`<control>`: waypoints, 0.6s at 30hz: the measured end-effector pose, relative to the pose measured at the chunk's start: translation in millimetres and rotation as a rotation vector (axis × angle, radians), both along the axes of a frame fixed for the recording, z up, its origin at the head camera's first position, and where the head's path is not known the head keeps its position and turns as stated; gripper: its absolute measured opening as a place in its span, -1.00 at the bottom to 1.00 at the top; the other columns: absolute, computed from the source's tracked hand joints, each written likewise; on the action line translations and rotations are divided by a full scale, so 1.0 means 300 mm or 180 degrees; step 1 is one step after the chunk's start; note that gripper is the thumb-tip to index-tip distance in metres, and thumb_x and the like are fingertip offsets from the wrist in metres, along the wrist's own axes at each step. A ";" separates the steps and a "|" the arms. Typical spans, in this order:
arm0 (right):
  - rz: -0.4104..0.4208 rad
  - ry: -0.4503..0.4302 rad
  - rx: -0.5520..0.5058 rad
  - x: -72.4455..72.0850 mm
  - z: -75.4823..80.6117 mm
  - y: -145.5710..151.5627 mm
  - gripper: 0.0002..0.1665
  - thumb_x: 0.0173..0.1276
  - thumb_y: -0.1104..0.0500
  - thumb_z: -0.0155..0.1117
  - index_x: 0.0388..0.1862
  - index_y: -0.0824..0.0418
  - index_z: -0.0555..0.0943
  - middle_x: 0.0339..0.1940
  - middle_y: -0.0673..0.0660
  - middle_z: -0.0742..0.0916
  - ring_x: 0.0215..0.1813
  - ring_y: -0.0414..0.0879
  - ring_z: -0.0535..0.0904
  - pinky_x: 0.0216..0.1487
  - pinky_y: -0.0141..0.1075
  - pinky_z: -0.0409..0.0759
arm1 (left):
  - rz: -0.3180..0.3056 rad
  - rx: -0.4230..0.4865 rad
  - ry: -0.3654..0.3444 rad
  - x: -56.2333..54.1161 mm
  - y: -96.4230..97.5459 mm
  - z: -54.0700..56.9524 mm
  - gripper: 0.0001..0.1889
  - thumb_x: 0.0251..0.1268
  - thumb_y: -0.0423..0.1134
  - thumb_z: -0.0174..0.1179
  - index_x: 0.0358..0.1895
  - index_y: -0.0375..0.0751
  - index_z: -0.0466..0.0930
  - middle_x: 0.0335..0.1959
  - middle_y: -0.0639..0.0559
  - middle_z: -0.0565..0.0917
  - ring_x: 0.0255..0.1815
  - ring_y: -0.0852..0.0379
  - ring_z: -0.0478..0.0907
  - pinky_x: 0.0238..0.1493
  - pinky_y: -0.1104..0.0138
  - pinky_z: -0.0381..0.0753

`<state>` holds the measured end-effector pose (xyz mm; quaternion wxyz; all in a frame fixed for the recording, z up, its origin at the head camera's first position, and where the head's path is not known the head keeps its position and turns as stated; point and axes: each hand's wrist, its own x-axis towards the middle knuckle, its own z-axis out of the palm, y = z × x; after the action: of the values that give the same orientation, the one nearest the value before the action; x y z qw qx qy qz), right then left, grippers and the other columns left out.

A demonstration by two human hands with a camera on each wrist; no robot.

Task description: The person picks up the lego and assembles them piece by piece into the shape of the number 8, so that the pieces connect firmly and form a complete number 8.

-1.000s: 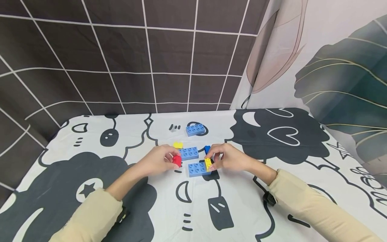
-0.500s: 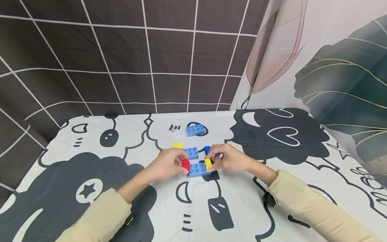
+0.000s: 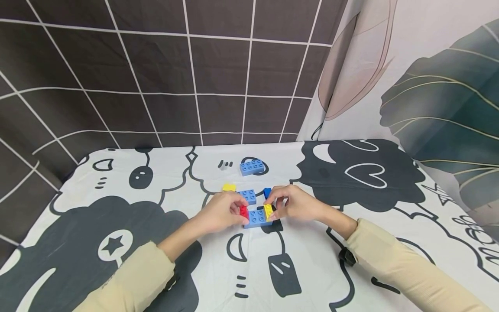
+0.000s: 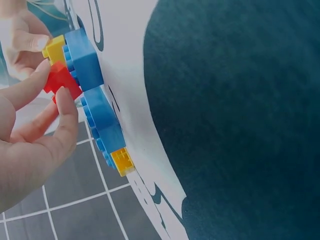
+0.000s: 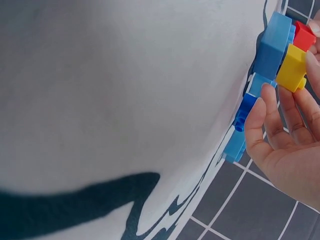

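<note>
My left hand (image 3: 223, 212) pinches a red building brick (image 4: 61, 80) between thumb and fingers. The red brick sits right at the left end of the nearest light blue brick (image 3: 257, 219), close over its studs. At that brick's right end, my right hand (image 3: 294, 203) holds a small yellow brick (image 5: 292, 69) on top of the studs. In the left wrist view the red and yellow bricks stand side by side along the studded face of the light blue brick (image 4: 84, 57). My left fingers partly cover the red brick in the head view.
Just behind lies a second light blue brick (image 3: 247, 197), with another yellow brick (image 3: 229, 187) at its left. A dark blue brick (image 3: 267, 193) lies beside the right fingertips. Farther back is a third light blue brick (image 3: 252, 167). A patterned cloth (image 3: 312, 268) covers the table.
My left hand has carried the red brick rightward, from beside the nearest light blue brick to over its left end. The right hand and the yellow brick have stayed in place.
</note>
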<state>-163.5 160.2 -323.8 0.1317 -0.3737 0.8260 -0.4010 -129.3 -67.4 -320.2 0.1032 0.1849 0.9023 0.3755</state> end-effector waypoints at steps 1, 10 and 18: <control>0.0000 0.0002 0.0000 0.000 0.000 0.000 -0.68 -0.07 0.36 0.46 -0.25 0.31 0.65 -0.33 0.04 0.65 -0.42 -0.14 0.49 -0.38 -0.35 0.48 | -0.0013 0.0002 0.0000 0.000 -0.001 0.001 -0.65 -0.11 -0.33 0.42 -0.17 -0.29 0.61 -0.46 0.08 0.52 -0.42 0.18 0.44 -0.39 0.42 0.48; 0.0008 0.0034 0.0002 -0.001 0.001 0.001 -0.68 -0.07 0.36 0.46 -0.25 0.31 0.65 -0.33 0.04 0.65 -0.42 -0.15 0.49 -0.37 -0.35 0.49 | -0.0088 0.0038 -0.0007 0.001 -0.008 0.002 -0.66 -0.03 -0.30 0.38 -0.12 -0.27 0.62 -0.44 0.09 0.55 -0.41 0.19 0.45 -0.39 0.42 0.48; 0.0017 0.0016 -0.0006 -0.002 0.000 0.002 -0.68 -0.06 0.35 0.46 -0.24 0.31 0.65 -0.33 0.04 0.65 -0.41 -0.14 0.49 -0.37 -0.34 0.49 | -0.0081 0.0024 0.0046 0.003 0.008 -0.002 -0.67 -0.06 -0.31 0.39 -0.15 -0.27 0.60 -0.43 0.08 0.58 -0.42 0.20 0.49 -0.38 0.44 0.48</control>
<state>-164.0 160.7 -323.7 0.1304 -0.3771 0.8249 -0.4004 -128.5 -65.0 -320.7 0.1008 0.1995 0.8992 0.3762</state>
